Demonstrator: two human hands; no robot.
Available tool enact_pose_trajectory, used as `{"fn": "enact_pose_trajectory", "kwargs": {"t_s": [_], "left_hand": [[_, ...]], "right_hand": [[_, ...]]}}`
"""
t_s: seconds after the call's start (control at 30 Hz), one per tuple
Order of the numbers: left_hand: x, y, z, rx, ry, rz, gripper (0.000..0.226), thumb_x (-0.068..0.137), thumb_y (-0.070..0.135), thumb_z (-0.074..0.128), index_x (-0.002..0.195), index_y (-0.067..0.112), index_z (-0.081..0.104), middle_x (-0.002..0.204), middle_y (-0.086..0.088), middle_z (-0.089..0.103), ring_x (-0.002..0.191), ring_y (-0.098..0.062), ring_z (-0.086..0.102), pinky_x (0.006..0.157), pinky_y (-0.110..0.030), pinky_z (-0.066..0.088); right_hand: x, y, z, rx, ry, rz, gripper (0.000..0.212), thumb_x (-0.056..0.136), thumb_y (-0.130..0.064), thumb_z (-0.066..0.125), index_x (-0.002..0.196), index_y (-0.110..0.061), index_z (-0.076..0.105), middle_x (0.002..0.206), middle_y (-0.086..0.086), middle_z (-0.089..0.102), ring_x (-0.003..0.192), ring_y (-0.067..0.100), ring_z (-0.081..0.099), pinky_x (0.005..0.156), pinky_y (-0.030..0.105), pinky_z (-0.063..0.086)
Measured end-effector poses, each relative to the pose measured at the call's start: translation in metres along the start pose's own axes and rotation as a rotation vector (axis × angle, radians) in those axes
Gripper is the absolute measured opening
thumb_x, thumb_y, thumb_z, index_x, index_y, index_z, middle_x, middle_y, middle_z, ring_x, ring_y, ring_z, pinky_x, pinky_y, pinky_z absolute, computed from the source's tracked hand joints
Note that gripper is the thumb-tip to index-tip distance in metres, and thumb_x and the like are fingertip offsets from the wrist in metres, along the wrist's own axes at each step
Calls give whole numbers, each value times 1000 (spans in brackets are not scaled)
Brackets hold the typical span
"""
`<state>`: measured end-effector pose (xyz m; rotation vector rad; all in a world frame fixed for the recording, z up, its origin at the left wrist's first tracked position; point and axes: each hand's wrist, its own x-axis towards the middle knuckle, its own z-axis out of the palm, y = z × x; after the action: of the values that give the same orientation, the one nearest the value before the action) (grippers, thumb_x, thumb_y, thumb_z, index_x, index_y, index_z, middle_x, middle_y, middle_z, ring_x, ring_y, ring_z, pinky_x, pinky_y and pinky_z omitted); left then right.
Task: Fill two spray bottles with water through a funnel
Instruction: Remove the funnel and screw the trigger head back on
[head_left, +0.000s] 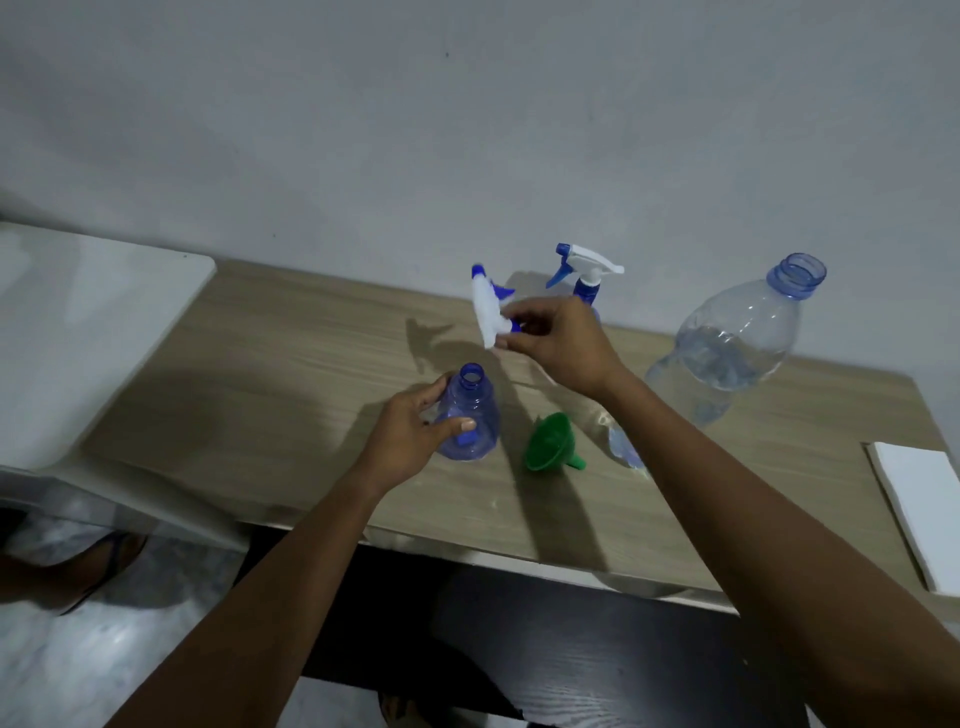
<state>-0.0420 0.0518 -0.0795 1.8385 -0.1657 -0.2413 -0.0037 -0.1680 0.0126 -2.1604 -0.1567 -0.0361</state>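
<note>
Gripping open spray bottle (470, 415), left hand (410, 436); right hand (563, 345), trigger head (488, 312).

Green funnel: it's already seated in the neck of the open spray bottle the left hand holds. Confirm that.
Not so. The head view shows the green funnel lying on its side on the table, beside the open spray bottle the left hand holds, not in its neck.

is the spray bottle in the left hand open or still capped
Open. The spray bottle under the left hand shows a bare threaded neck, and the right hand holds its spray head lifted clear.
</note>
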Motion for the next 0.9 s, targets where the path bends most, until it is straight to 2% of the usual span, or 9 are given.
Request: {"fn": "enact_pose_trajectory", "kwargs": {"t_s": [0.03, 0.13, 0.17, 0.27, 0.37, 0.53, 0.63, 0.73, 0.9], "left_hand": [[0, 1, -1, 3, -2, -7, 64, 79, 8, 81, 138, 16, 57, 120, 18, 67, 115, 10, 58, 100, -12, 42], [-3, 7, 0, -7, -12, -9, 61, 80, 8, 80, 136, 17, 58, 118, 16, 67, 108, 15, 59, 96, -9, 43], [-4, 8, -1, -4, -13, -6, 60, 80, 7, 80, 135, 18, 58, 118, 16, 67, 105, 17, 59, 93, -7, 43], [-5, 11, 0, -8, -17, -2, 60, 81, 5, 78, 135, 21, 57, 117, 14, 68, 101, 18, 60, 90, -7, 44], [-6, 13, -1, -10, -19, -15, 60, 81, 6, 78, 137, 16, 57, 122, 8, 68, 106, 7, 63, 88, -5, 44], [-5, 11, -1, -24, -20, -12, 61, 81, 5, 78, 137, 11, 56, 123, 7, 66, 112, -2, 61, 85, -2, 43], [-4, 9, -2, -21, -34, -12, 62, 80, 8, 80, 138, 14, 57, 123, 12, 67, 108, 8, 61, 93, -7, 44], [-2, 8, -3, -29, -37, 8, 62, 80, 7, 80, 137, 15, 58, 124, 10, 68, 114, 2, 62, 102, -18, 45], [-3, 8, -4, -16, -56, 28, 59, 81, 9, 78, 137, 16, 59, 121, 10, 71, 114, 2, 63, 99, -18, 47]], "right_hand": [[-6, -20, -8, 57, 49, -42, 30, 81, -13, 83, 110, -8, 76, 95, -1, 76, 85, 4, 71, 82, 19, 56], [-26, -77, -28, 257, 132, -163, 28, 83, -6, 79, 110, -1, 74, 101, 13, 77, 96, 31, 73, 90, 36, 60], [-33, -91, -34, 321, 136, -195, 25, 84, -3, 78, 109, 0, 74, 102, 17, 77, 97, 34, 73, 91, 38, 60], [-50, -117, -43, 441, 123, -246, 22, 85, 3, 74, 106, -5, 74, 103, 21, 76, 94, 25, 75, 89, 34, 60], [-56, -123, -40, 449, 102, -259, 22, 86, 3, 73, 105, -7, 73, 103, 19, 76, 92, 17, 75, 87, 30, 60], [-51, -105, -24, 400, 93, -224, 22, 86, 0, 75, 107, 0, 73, 103, 19, 76, 99, 32, 73, 93, 44, 59], [-43, -83, -9, 369, 68, -174, 22, 85, -3, 77, 106, -1, 74, 101, 15, 77, 99, 37, 72, 94, 50, 57], [-38, -55, 14, 364, 32, -85, 20, 86, 0, 75, 105, 0, 72, 99, 17, 77, 97, 30, 74, 91, 43, 59], [-47, -17, 45, 319, 17, 7, 21, 90, -2, 71, 111, 0, 69, 104, 14, 76, 93, 12, 71, 82, 22, 56]]}}
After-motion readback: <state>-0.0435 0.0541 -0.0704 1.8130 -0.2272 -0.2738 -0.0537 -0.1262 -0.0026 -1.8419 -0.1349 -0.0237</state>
